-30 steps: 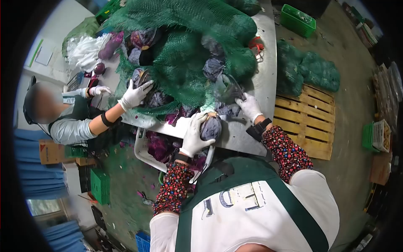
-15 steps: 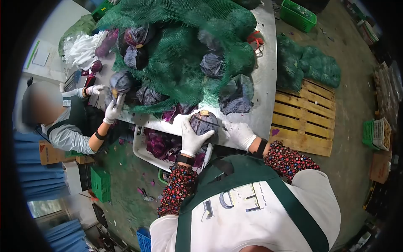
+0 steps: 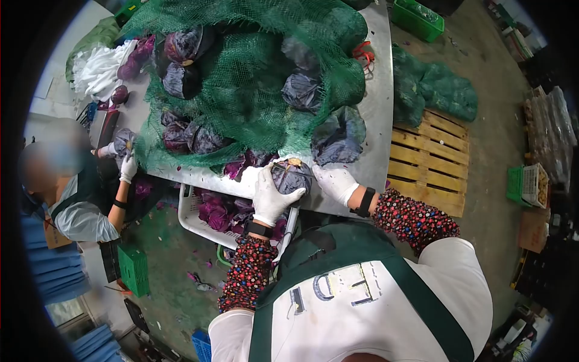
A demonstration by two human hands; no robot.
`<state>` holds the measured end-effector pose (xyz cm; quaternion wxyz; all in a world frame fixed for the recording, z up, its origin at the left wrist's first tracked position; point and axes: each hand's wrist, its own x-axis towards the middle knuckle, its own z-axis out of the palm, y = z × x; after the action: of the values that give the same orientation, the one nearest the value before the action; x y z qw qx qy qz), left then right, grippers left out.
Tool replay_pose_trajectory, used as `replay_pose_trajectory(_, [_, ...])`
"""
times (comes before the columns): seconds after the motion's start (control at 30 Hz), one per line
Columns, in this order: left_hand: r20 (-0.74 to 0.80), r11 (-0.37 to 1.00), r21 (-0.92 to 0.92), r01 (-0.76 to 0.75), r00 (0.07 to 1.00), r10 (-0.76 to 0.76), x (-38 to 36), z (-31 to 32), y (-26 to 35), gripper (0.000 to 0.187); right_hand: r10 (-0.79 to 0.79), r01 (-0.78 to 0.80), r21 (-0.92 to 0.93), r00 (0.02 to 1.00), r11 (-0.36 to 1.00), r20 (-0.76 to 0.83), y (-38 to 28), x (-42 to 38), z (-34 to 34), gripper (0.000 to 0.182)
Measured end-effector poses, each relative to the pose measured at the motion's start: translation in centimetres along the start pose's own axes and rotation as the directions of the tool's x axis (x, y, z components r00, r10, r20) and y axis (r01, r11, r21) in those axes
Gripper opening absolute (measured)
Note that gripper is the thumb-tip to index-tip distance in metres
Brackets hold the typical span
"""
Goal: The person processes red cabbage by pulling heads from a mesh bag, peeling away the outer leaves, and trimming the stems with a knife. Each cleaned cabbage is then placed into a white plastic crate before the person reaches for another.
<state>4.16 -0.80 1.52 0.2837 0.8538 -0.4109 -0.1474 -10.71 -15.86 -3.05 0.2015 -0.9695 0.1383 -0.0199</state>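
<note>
A purple cabbage (image 3: 288,180) sits at the near edge of the metal table (image 3: 375,130), its pale cut stem facing up. My left hand (image 3: 272,196), in a white glove, is closed around its left and near side, with the thumb across the front. My gloved right hand (image 3: 336,183) is closed at the cabbage's right side on a knife (image 3: 306,174). The thin dark blade lies against the cabbage near the stem; the handle is hidden in the fist. Loose dark outer leaves (image 3: 338,139) lie just beyond my right hand.
A green mesh sack (image 3: 241,96) with several cabbages spreads over the table. Below the edge stands a white crate (image 3: 192,217) of purple leaves. At the left a co-worker's gloved hand (image 3: 128,168) holds another cabbage. A wooden pallet (image 3: 428,163) and full green sacks (image 3: 443,90) lie right.
My right hand has moved slightly left, closer to the cabbage, and the blade has shifted with it. The co-worker has moved left and away with their cabbage. The view has shifted a little.
</note>
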Motion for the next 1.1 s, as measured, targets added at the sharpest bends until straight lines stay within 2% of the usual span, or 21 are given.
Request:
replay_pose_trajectory(0.03, [0.019,1.000,0.024,-0.004,1.000,0.003,0.1,-0.2,0.2,0.099,0.000,0.000,-0.004,1.000,1.000,0.004,0.1,0.3,-0.3,0.028])
replay_pose_trajectory(0.1, [0.043,0.999,0.045,-0.006,0.999,0.004,0.1,-0.3,0.2,0.097,0.068,-0.065,-0.023,0.982,0.998,0.175,-0.3,0.9,-1.3,0.026])
replay_pose_trajectory(0.23, [0.038,1.000,0.010,0.028,0.999,-0.029,0.6,0.2,0.0,0.102,0.091,-0.095,0.016,0.981,0.995,0.172,-0.1,2.1,-1.5,0.024])
replay_pose_trajectory(0.3, [0.075,0.991,0.124,0.043,0.996,-0.053,0.8,0.1,1.7,0.103,0.181,-0.197,0.041,0.953,0.980,0.244,-0.4,2.6,-1.8,0.021])
replay_pose_trajectory(0.33, [0.023,0.963,0.257,-0.076,0.997,0.073,0.6,1.5,1.7,0.104,0.207,-0.194,-0.095,0.966,0.976,0.153,0.7,2.7,1.5,0.020])
replay_pose_trajectory(0.37, [0.034,0.947,0.318,-0.034,0.999,0.024,0.2,1.5,3.1,0.103,0.166,-0.157,-0.100,0.983,0.982,0.078,1.7,2.6,2.9,0.021])
replay_pose_trajectory(0.47, [-0.008,0.955,0.291,-0.053,0.998,0.058,-0.3,1.6,2.9,0.103,0.217,-0.212,-0.071,0.973,0.975,0.080,1.8,2.4,3.4,0.023])
replay_pose_trajectory(0.5, [0.067,0.982,0.191,-0.005,0.998,-0.008,-0.2,0.7,2.3,0.100,0.202,-0.197,-0.066,0.977,0.978,0.074,2.0,1.9,3.2,0.023])
replay_pose_trajectory(0.57, [0.074,0.970,-0.243,-0.015,0.997,0.034,-0.4,-0.4,-1.6,0.095,0.214,-0.214,-0.024,0.977,0.977,0.002,2.9,0.8,4.1,0.025])
replay_pose_trajectory(0.6, [0.031,0.985,-0.157,-0.071,0.997,0.077,-1.3,-1.0,-3.7,0.093,0.226,-0.228,-0.022,0.972,0.973,-0.069,3.3,0.1,4.1,0.029])
replay_pose_trajectory(0.63, [0.030,0.901,-0.423,-0.094,0.993,0.118,-1.7,0.2,-8.3,0.090,0.341,-0.341,0.025,0.940,0.940,0.003,3.0,-0.5,2.5,0.027])
replay_pose_trajectory(0.7, [0.296,0.685,-0.667,0.293,0.948,-0.117,-4.5,-1.9,-9.4,0.086,0.380,-0.380,-0.007,0.924,0.925,0.043,4.0,-1.6,2.2,0.029])
replay_pose_trajectory(0.77, [0.520,0.289,-0.759,0.583,0.810,-0.269,-6.8,-5.0,-6.2,0.084,0.356,-0.358,0.018,0.932,0.934,0.073,5.3,-2.0,2.9,0.027])
replay_pose_trajectory(0.83, [0.353,0.327,-0.833,0.447,0.883,-0.309,-6.9,-2.0,-7.9,0.083,0.249,-0.257,0.049,0.960,0.965,0.133,6.4,-1.6,3.1,0.023])
replay_pose_trajectory(0.87, [0.264,0.353,-0.857,0.375,0.908,-0.324,-6.9,-0.5,-8.8,0.082,0.333,-0.388,0.291,0.916,0.874,0.222,4.1,-1.5,-0.7,0.023])
replay_pose_trajectory(0.9, [0.292,0.170,-0.904,0.392,0.858,-0.423,-5.8,-1.4,-5.6,0.083,0.390,-0.508,0.495,0.861,0.705,0.328,1.8,-1.2,-4.4,0.023])
replay_pose_trajectory(0.93, [0.144,0.231,-0.946,0.229,0.931,-0.334,-5.0,0.4,-6.0,0.084,0.450,-0.573,0.604,0.816,0.554,0.362,-0.1,-0.9,-6.8,0.030])
replay_pose_trajectory(0.97, [-0.019,0.458,-0.881,0.118,0.959,-0.284,-4.1,2.2,-7.2,0.089,0.456,-0.579,0.596,0.812,0.556,0.364,-0.6,-0.4,-6.5,0.030])
replay_pose_trajectory(1.0, [-0.093,0.677,-0.736,0.027,0.986,-0.140,-3.5,2.3,-6.9,0.093,0.410,-0.423,0.618,0.896,0.663,0.173,-0.7,-0.1,-5.7,0.034])
replay_pose_trajectory(1.03, [-0.129,0.836,-0.541,-0.089,0.991,0.022,-3.1,2.3,-6.7,0.097,0.338,-0.258,0.601,0.941,0.756,-0.021,-0.7,0.2,-4.7,0.040])
replay_pose_trajectory(1.1, [0.008,0.851,-0.521,-0.069,0.996,0.086,-2.6,1.2,-5.4,0.104,0.237,-0.105,0.581,0.959,0.807,-0.157,-1.2,1.1,-2.2,0.046])
